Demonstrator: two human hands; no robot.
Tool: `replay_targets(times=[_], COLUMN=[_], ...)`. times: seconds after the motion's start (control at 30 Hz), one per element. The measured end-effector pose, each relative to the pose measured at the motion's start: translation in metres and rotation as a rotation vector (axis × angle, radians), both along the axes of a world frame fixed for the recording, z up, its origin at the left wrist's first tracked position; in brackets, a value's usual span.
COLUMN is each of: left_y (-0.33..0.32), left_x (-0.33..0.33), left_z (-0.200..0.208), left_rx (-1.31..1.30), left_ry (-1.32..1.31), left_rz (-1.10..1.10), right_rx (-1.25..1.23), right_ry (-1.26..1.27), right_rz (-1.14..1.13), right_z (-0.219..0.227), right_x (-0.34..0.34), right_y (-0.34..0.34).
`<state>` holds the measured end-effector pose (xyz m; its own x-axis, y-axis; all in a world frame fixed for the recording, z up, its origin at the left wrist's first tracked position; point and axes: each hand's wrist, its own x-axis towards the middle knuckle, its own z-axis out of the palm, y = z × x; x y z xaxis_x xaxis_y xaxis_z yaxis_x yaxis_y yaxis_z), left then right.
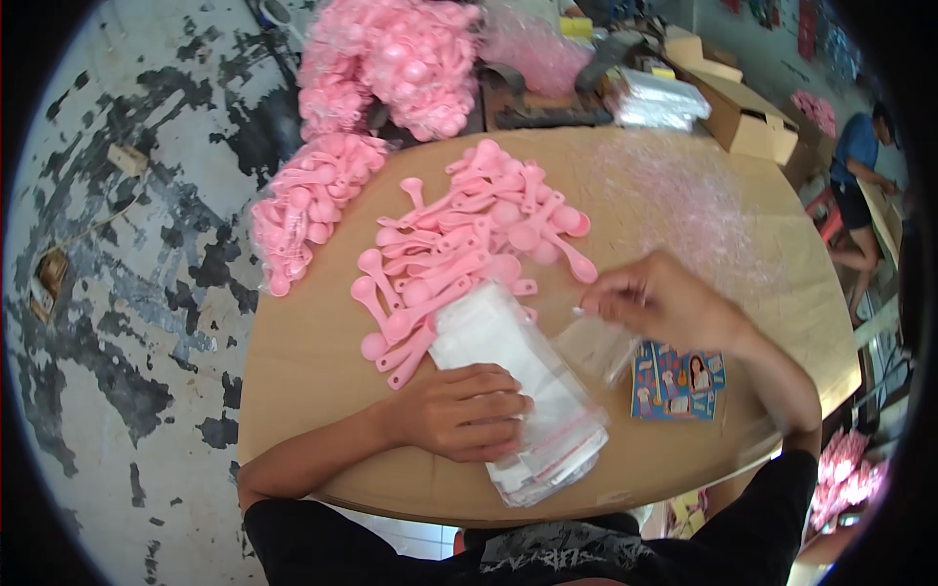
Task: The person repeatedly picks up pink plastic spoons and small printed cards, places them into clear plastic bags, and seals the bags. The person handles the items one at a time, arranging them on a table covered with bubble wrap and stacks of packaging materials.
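Note:
A stack of clear plastic bags [518,342] lies slantwise on the table in front of me. My left hand [459,412] is closed over its near left side, fingers together and bent on the plastic. To the right of the stack, my right hand [650,298] is raised with fingertips pinched. A thin clear plastic bag [598,350] shows under those fingers and seems held by them; a small white bit shows at the fingertips. Beside it, below my right wrist, lies a blue printed card [674,386]. Pink plastic measuring spoons [469,230] are heaped beyond the stack, some touching it.
Bags full of pink spoons [391,68] stand at the far left edge, with another bag [313,200] nearer. Crumpled clear film [684,200] covers the table's far right. Behind are wrapped clear packs [657,100] and a cardboard box [747,112]. Another person [860,166] works at far right.

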<state>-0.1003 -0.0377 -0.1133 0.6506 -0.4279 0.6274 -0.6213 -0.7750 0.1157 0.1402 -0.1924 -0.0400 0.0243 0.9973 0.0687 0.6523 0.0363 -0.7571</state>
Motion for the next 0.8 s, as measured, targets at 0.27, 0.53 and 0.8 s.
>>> replay_targets(times=[0.27,0.53,0.8], left_y=[-0.055,-0.04,-0.022], left_x=[0.012,0.085,0.088], left_z=[0.028,0.054,0.032], left_rx=[-1.101,-1.721,-1.796], left_ry=[0.481,0.638,0.598], left_rz=[0.075,-0.093,-0.102], right_rx=[0.13,-0.079,-0.592], right_ry=[0.231,-0.438,-0.36], right_rz=[0.099,0.278,0.277], right_z=[0.024,0.031,0.015], right_x=[-0.016,0.049,0.07], right_y=[-0.023,-0.04,-0.031])
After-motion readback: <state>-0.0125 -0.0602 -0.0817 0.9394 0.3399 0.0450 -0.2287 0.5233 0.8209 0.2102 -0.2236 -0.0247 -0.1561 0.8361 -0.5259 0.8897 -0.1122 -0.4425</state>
